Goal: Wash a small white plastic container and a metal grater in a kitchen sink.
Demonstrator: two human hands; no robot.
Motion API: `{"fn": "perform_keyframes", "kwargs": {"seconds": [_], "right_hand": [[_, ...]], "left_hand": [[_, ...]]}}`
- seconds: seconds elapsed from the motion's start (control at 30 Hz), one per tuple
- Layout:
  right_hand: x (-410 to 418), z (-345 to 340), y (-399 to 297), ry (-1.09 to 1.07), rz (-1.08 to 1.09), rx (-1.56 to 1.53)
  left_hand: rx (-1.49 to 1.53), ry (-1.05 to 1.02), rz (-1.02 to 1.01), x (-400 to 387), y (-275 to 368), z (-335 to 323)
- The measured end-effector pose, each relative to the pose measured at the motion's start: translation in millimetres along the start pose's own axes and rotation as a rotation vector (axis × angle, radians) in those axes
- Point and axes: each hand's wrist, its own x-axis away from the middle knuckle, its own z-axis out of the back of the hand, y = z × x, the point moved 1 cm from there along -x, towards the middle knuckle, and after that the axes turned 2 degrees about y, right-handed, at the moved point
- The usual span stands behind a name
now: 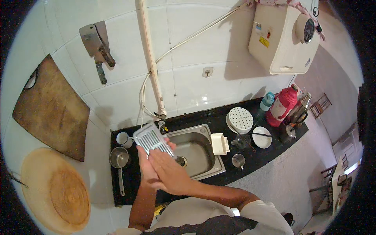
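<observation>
Over the left end of the steel sink (199, 152), my left hand (146, 166) supports a light-coloured slotted tray (147, 133), probably plastic. Its fingertips show past the tray's right edge. My right hand (170, 173) lies across the lower part of the tray, its fingers stretched out and overlapping the left hand. The tray is tilted, with its slotted face towards me. Behind it, a tap (162, 126) stands at the wall. A white plastic box (218, 144) rests on the sink's right rim.
Left of the sink are a white mug (124, 139) and a small saucepan (119, 157). To the right stand a metal cup (238, 160), a plate (262, 137) with chopsticks, a perforated white lid (241, 119) and a red thermos (282, 105). Cleavers (95, 44) and a chopping board (55, 111) hang left.
</observation>
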Motion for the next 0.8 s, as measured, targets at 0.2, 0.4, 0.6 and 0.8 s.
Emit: {"fn": "perform_keyframes", "kwargs": {"seconds": [0.2, 0.4, 0.6, 0.8], "right_hand": [[26.6, 2.3, 35.3, -0.023, -0.172, 0.115], [24.3, 3.7, 30.3, 0.156, -0.129, 0.206], [23.4, 0.4, 21.7, 0.216, -0.111, 0.207], [21.3, -6.5, 25.2, 0.261, -0.011, 0.222]], "left_hand": [[-0.07, -0.158, -0.216, -10.6, 24.0, 18.3], [-0.101, -0.187, -0.222, -9.0, 23.9, 5.5], [-0.281, -0.371, -0.222, -13.0, 21.1, -1.3], [-0.226, -0.407, -0.155, -15.4, 24.3, -7.1]]}}
